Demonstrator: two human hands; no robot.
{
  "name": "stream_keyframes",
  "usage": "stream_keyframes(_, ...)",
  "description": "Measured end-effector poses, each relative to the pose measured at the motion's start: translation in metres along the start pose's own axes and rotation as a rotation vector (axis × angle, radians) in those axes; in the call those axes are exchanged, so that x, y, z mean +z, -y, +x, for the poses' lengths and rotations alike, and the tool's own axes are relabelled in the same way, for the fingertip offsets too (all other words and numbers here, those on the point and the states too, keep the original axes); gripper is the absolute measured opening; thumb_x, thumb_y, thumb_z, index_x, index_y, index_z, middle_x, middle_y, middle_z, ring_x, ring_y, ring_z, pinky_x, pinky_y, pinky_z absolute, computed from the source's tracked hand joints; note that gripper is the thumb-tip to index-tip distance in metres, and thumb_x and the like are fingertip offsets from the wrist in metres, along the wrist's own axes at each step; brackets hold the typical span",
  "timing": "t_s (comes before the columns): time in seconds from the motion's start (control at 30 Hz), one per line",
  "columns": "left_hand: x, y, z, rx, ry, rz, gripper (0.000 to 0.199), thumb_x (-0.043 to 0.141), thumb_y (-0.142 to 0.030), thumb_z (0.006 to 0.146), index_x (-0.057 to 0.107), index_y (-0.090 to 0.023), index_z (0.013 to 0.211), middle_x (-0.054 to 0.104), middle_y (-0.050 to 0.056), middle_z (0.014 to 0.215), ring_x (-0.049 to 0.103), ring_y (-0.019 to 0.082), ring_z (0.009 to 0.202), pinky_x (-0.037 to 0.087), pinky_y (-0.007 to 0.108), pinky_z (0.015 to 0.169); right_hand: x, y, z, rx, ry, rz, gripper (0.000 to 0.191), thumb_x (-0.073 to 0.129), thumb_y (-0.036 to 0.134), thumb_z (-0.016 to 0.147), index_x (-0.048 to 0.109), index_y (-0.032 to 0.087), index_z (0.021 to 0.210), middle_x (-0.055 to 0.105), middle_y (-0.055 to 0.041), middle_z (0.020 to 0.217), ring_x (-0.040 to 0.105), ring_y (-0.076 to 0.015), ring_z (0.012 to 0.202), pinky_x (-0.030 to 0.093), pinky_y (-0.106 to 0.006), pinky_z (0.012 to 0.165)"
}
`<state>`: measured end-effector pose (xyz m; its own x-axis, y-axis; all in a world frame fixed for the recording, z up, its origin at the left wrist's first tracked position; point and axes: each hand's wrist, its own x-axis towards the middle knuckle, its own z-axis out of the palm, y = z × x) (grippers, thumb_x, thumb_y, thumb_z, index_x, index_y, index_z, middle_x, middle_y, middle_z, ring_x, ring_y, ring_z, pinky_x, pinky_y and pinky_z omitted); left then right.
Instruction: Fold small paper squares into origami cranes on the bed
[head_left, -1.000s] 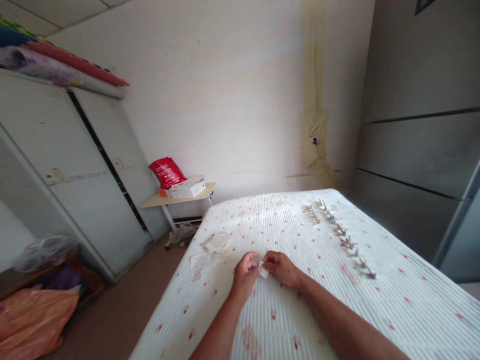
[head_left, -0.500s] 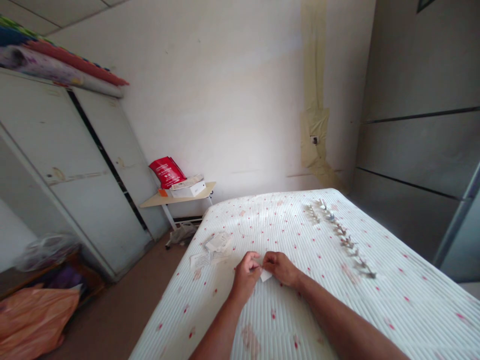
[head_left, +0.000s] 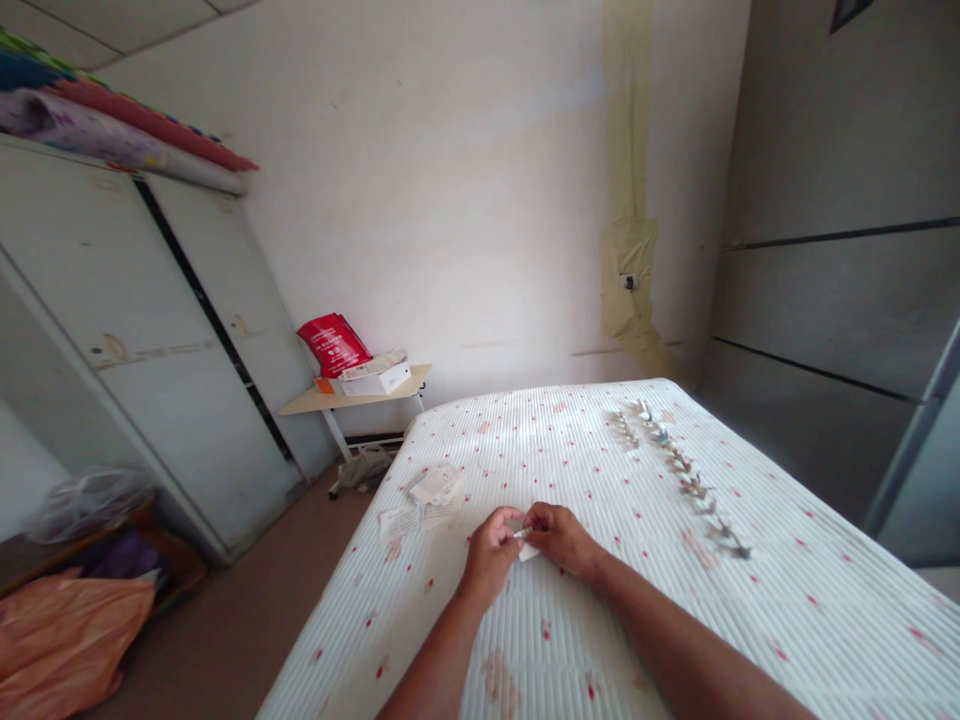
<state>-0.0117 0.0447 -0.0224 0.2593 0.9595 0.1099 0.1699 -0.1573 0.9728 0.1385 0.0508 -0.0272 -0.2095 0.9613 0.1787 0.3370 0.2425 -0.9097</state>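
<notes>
Between my hands, just above the bed's patterned cover (head_left: 555,650), is a small piece of white paper (head_left: 529,551). My left hand (head_left: 493,552) pinches its left side with thumb and fingers. From the right, my right hand (head_left: 561,538) grips the same paper, its fingers curled over the top edge. The two hands nearly touch, and most of the paper is hidden behind the fingers. Left of my hands lie several loose printed paper sheets (head_left: 437,485). Over to the right, small folded paper figures (head_left: 694,487) stand in a slanting row, with a shorter row (head_left: 624,428) beside its far end.
A small table (head_left: 304,404) beyond the bed's far left corner bears a red bag (head_left: 334,345) and a white box (head_left: 379,380). White cabinets (head_left: 150,320) line the left, with an orange plastic bag (head_left: 71,640) below. A grey panelled surface (head_left: 817,300) rises on the right.
The fingers have shifted slightly around the paper, and its visible part sits a little further left. Both hands keep hold of it; the loose sheets and figures stay where they were.
</notes>
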Motion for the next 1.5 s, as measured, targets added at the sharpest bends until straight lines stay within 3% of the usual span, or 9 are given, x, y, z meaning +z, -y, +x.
stream_keyframes(0.13,0.001,0.002,0.000,0.028,-0.033,0.060,0.033,0.048,-0.015,0.066,0.046,-0.016,0.099,0.040,-0.008,0.051,0.035,0.006,0.045,0.024,0.017,0.045,-0.004,0.007,-0.001,0.041,-0.005,-0.080,0.007,0.052,0.012,0.066,0.057,0.014,0.070,0.052,0.0038,0.059,0.042,-0.0070,0.053,0.031,-0.016,0.049)
stream_keyframes(0.47,0.003,0.002,-0.003,0.123,-0.135,0.484,0.022,0.046,-0.014,0.073,0.049,-0.021,0.094,0.046,-0.006,0.057,0.045,0.009,0.055,0.031,0.019,0.057,-0.012,0.035,-0.007,0.135,0.056,-0.446,0.017,0.047,0.012,0.068,0.064,0.014,0.069,0.060,-0.0008,0.059,0.048,-0.0088,0.054,0.030,-0.018,0.051)
stream_keyframes(0.8,0.002,0.006,-0.003,0.156,-0.042,0.323,0.027,0.043,-0.014,0.074,0.042,-0.022,0.099,0.043,-0.008,0.055,0.042,0.009,0.051,0.030,0.018,0.053,-0.012,0.024,-0.003,0.096,0.091,-0.413,0.020,0.046,0.015,0.068,0.066,0.013,0.071,0.061,-0.0014,0.061,0.049,-0.0096,0.058,0.030,-0.018,0.052)
stream_keyframes(1.03,0.002,0.002,-0.005,0.170,-0.048,0.414,0.035,0.045,-0.010,0.069,0.043,-0.022,0.102,0.045,-0.007,0.058,0.046,0.009,0.059,0.032,0.019,0.059,-0.015,0.027,-0.003,0.113,0.072,-0.450,0.019,0.047,0.013,0.068,0.066,0.013,0.070,0.061,-0.0017,0.061,0.048,-0.0096,0.057,0.029,-0.018,0.051)
stream_keyframes(1.33,0.000,-0.002,-0.005,0.111,-0.001,0.281,0.032,0.043,-0.009,0.069,0.045,-0.020,0.100,0.040,-0.009,0.053,0.039,0.008,0.050,0.028,0.017,0.051,-0.013,0.024,-0.002,0.105,0.092,-0.485,0.021,0.045,0.014,0.069,0.066,0.013,0.072,0.063,-0.0027,0.066,0.050,-0.0103,0.060,0.029,-0.019,0.053)
stream_keyframes(1.5,-0.001,-0.001,-0.005,0.110,-0.018,0.358,0.033,0.043,-0.009,0.070,0.048,-0.019,0.101,0.042,-0.009,0.052,0.040,0.008,0.050,0.029,0.018,0.052,-0.012,0.022,-0.002,0.090,0.084,-0.539,0.022,0.046,0.016,0.071,0.067,0.015,0.076,0.065,-0.0032,0.070,0.053,-0.0113,0.064,0.030,-0.020,0.055)
